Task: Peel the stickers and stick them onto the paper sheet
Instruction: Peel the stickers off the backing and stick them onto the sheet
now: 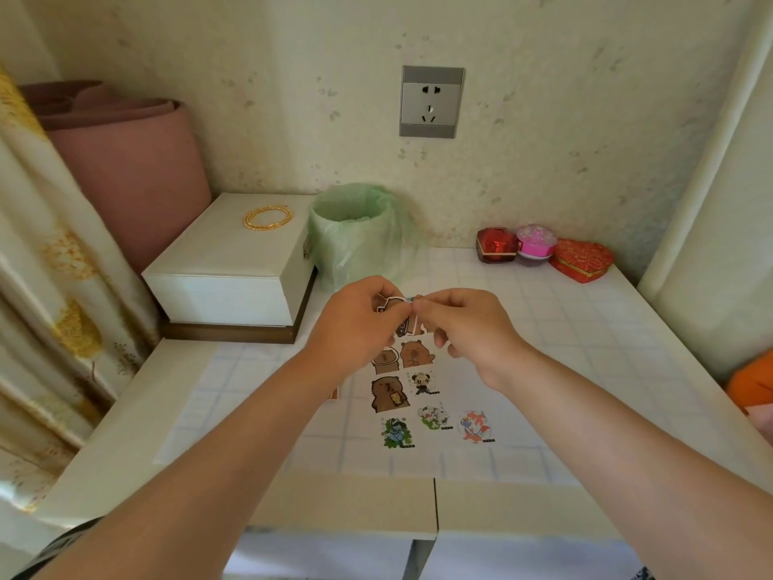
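Observation:
A thin paper sheet (234,395) lies flat on the white gridded table (585,328), with several cartoon stickers on it: brown capybaras (389,393), a panda (420,383), a green figure (395,432) and an orange one (477,427). Above the sheet's far end, my left hand (359,324) and my right hand (468,328) meet fingertip to fingertip. Both pinch a small sticker (391,304) with a white border and brown print. Most of that sticker is hidden by my fingers.
A white box (234,265) with gold bangles (267,217) on top stands back left, beside a bin lined with a green bag (359,232). Red and pink trinket boxes (543,253) sit back right. A pink roll (125,161) and a curtain (42,286) flank the left.

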The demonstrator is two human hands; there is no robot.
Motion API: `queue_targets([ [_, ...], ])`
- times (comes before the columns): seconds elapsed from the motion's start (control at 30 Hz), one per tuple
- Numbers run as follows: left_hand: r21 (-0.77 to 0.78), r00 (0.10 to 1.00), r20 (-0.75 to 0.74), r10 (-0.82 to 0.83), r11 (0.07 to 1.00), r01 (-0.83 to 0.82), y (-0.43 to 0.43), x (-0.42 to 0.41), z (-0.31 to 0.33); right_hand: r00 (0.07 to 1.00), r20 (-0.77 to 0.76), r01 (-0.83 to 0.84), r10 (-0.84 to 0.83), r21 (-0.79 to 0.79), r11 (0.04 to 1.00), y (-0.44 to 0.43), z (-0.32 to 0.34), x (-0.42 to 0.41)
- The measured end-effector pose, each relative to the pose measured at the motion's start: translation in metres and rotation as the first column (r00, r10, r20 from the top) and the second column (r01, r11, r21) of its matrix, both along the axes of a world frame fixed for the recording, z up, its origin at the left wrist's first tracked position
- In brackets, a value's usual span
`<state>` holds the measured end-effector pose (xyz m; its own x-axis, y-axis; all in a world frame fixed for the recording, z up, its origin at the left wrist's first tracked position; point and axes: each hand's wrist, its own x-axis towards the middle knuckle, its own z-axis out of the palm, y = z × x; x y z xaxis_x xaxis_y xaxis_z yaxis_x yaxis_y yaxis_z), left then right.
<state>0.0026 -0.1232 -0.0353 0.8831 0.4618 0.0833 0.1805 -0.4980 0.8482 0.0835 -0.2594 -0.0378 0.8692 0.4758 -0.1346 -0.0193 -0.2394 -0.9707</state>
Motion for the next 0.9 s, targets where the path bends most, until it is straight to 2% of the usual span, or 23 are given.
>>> queue_targets([
  [0.1,-0.129,0.999,0.015,0.038,0.991,-0.036,0.001,0.001,0.002,0.985,-0.165,-0.036,0.048,0.074,0.997,-0.002,0.004,-0.001],
  [0.17,-0.188,0.999,0.017,0.044,0.981,-0.041,0.001,0.001,0.003,0.987,-0.152,-0.040,0.050,0.067,0.997,-0.002,0.004,-0.002],
  [0.2,-0.209,0.999,0.018,0.044,0.977,-0.039,0.000,0.000,0.004,0.994,-0.101,-0.032,0.036,0.049,0.998,-0.002,0.004,-0.003],
  [0.27,-0.239,0.999,0.030,0.043,0.970,-0.034,-0.003,0.000,0.004,0.995,0.098,-0.004,0.003,0.007,1.000,-0.001,0.003,-0.005],
  [0.37,-0.248,0.996,0.066,0.060,0.968,-0.042,-0.008,0.000,0.002,0.892,0.450,0.075,-0.037,-0.066,0.995,0.000,-0.002,-0.006],
  [0.43,-0.260,0.992,0.075,0.098,0.963,-0.075,-0.010,0.000,0.002,0.836,0.547,0.101,-0.050,-0.065,0.993,0.000,-0.003,-0.008],
  [0.5,-0.323,0.988,0.082,0.132,0.941,-0.099,-0.010,0.000,0.004,0.885,0.464,0.047,-0.046,0.009,0.999,0.001,-0.001,-0.010],
  [0.57,-0.411,0.986,0.092,0.140,0.907,-0.091,-0.008,-0.001,0.007,0.982,0.187,-0.018,-0.008,0.134,0.991,0.001,0.004,-0.011],
  [0.63,-0.420,0.987,0.102,0.123,0.905,-0.070,-0.005,-0.001,0.009,0.996,-0.073,-0.034,0.051,0.219,0.975,0.000,0.009,-0.010],
  [0.67,-0.406,0.988,0.110,0.107,0.912,-0.054,-0.004,-0.001,0.010,0.986,-0.148,-0.036,0.073,0.240,0.970,-0.001,0.010,-0.009],
  [0.77,-0.380,0.989,0.127,0.070,0.925,-0.016,-0.003,-0.001,0.011,0.972,-0.204,-0.061,0.114,0.246,0.967,-0.002,0.010,-0.005],
  [0.9,-0.370,0.990,0.121,0.066,0.929,-0.017,-0.003,-0.002,0.012,0.991,-0.103,-0.069,0.090,0.194,0.979,-0.002,0.009,-0.007],
])
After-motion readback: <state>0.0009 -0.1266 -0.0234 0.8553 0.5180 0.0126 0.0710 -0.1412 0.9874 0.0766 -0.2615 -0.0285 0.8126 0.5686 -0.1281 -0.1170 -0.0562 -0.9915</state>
